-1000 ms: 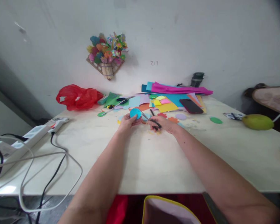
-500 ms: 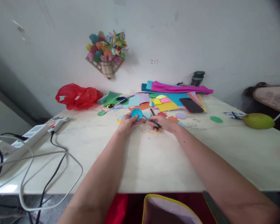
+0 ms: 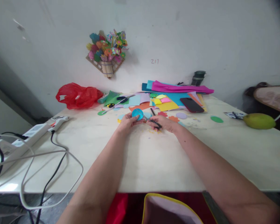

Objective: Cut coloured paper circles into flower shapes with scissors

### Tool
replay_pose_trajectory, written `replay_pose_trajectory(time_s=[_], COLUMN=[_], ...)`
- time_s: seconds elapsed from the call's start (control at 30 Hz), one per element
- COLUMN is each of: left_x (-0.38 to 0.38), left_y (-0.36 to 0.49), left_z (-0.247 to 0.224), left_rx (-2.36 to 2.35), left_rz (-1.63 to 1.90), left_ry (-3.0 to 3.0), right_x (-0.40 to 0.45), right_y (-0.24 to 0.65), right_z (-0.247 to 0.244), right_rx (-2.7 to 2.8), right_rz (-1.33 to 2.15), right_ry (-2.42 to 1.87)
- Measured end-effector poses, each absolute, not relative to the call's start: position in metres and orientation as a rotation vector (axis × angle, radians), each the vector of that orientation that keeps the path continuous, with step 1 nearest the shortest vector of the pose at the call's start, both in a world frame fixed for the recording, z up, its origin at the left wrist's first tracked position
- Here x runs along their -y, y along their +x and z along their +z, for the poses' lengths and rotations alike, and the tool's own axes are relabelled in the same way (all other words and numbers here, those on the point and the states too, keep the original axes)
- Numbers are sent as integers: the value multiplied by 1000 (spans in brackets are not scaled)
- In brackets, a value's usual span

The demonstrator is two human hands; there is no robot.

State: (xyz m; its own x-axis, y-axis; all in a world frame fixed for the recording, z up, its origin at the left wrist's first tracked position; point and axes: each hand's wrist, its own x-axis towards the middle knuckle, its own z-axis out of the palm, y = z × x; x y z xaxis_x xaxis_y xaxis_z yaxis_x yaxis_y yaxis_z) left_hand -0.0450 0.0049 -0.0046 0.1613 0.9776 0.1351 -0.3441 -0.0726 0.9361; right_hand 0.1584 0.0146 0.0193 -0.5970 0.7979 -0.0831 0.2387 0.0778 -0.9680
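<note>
Between the thumb and fingers of my left hand point(image 3: 128, 123) is a round blue paper disc point(image 3: 137, 114), held up a little over the table. My right hand point(image 3: 163, 123) is closed around the black handles of a pair of scissors point(image 3: 156, 123). Their blades point left and meet the right side of the disc; whether they are cutting into it I cannot tell. Small yellow scraps lie under my right hand. Close behind the hands are a red paper flower point(image 3: 162, 114), an orange paper flower point(image 3: 174, 119) and a lilac disc point(image 3: 181, 115).
Coloured sheets point(image 3: 167, 105), a phone point(image 3: 191, 105) and a second pair of scissors point(image 3: 123, 99) lie toward the wall. A red plastic bag point(image 3: 78, 96) sits back left. Power strips and cables point(image 3: 53, 146) occupy the left. A green mango-like fruit point(image 3: 259, 121) is at right.
Almost nothing differs. Both hands keep their hold on the blue disc and the scissors, and the whole view has shifted very slightly.
</note>
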Motion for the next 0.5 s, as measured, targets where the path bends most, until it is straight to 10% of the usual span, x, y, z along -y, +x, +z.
replay_pose_trajectory(time_s=[0.5], left_x=[-5], left_y=[-46], left_z=[-4], left_rx=[-777], left_rz=[1282], left_ry=[1090], right_x=[-15], right_y=[159], right_z=[18], right_rx=[1921], right_rz=[1528], right_ry=[-1017])
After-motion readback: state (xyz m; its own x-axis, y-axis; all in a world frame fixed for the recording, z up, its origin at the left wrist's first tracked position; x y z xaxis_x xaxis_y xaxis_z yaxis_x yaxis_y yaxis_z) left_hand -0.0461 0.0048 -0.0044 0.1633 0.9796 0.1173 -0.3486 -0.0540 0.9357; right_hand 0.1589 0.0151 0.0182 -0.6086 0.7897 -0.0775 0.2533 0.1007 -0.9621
